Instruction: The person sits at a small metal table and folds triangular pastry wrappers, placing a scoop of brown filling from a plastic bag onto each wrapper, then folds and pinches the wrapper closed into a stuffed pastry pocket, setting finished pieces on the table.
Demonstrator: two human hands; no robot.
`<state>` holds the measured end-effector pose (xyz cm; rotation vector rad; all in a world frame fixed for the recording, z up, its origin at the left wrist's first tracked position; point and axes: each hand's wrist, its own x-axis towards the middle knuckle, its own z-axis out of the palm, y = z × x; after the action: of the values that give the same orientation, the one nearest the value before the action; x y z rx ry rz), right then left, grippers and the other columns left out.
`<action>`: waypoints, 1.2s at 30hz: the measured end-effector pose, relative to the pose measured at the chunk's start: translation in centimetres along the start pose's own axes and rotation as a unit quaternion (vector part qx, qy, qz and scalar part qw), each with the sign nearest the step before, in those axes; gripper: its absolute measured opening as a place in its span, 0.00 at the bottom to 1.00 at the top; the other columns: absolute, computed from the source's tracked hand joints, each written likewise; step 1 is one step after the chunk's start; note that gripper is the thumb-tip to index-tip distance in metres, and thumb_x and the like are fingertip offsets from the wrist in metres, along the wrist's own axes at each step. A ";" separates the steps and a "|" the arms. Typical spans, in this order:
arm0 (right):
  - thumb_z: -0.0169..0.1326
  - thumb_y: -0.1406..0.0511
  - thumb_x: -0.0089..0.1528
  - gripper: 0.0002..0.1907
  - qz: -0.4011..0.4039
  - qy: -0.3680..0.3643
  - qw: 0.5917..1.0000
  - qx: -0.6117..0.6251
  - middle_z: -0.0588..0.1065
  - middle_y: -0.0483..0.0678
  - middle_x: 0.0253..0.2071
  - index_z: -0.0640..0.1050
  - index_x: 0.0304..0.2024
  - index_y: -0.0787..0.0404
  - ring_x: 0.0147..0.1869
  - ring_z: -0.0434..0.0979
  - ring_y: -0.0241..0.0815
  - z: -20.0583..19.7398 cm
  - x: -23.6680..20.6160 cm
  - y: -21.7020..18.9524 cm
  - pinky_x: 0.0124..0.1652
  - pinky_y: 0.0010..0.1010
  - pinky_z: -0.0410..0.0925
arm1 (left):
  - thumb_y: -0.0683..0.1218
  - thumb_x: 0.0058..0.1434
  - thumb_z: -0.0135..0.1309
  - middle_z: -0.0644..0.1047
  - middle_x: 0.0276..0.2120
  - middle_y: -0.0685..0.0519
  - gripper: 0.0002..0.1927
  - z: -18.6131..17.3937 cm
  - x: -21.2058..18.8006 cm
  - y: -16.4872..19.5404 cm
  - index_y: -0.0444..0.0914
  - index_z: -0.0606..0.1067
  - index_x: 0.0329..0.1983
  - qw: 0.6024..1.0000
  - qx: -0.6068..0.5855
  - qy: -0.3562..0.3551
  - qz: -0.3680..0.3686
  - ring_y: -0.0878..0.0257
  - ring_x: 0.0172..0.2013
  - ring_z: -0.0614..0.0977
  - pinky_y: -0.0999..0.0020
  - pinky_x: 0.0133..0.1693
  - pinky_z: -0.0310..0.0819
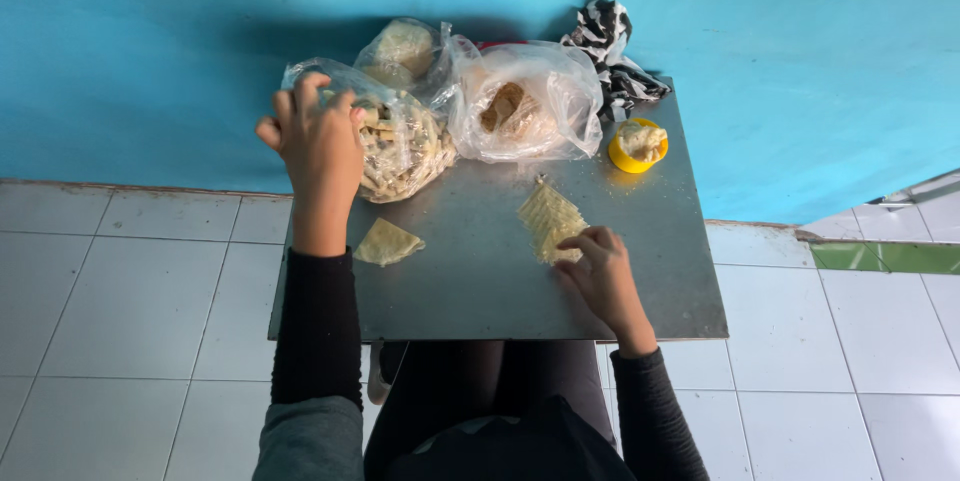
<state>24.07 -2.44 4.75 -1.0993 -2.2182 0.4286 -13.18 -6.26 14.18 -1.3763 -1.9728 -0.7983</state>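
- On the grey metal board (480, 281), far left, the left hand (318, 146) curls its fingers into a clear plastic bag of pale dough strips (405, 151).
- Just below lies a folded yellow pastry triangle (388, 242).
- Further right, the right hand (603, 276) pinches a ridged yellow dough sheet (548, 216).
- Beyond stands a small yellow round cup of filling (637, 144).

Bench (480, 271): bare sheet metal, dull grey, smooth, faint scuffs, matt sheen. Far-side bags (520, 101): thin clear plastic film, glossy, crinkled. Pastry sheets (550, 219) near right: pale yellow, ridged, dry-looking surface. Folded piece (387, 242) near left: same dough, smoother, matt. Small cup (636, 146) far right: yellow plastic, glossy. Cloth (610, 51) behind it: black-and-white patterned fabric, soft, crumpled. Floor (130, 301): white glazed tiles, semi-gloss. Wall (200, 41): turquoise paint, matt.
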 end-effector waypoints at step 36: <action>0.58 0.71 0.66 0.04 0.078 0.115 0.962 0.234 0.78 0.49 0.38 0.78 0.43 0.65 0.39 0.77 0.36 2.9 5.4 1.0 0.39 0.25 0.70 | 0.50 0.71 0.50 0.82 0.37 0.47 0.14 6.0 -14.7 14.4 0.35 0.75 0.51 0.667 -0.618 -0.250 -0.334 0.65 0.35 0.85 0.72 0.37 0.81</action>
<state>20.24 2.44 4.07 -1.0074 -1.7139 0.8027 3.90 -6.33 1.19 -1.5581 -2.4285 -2.7409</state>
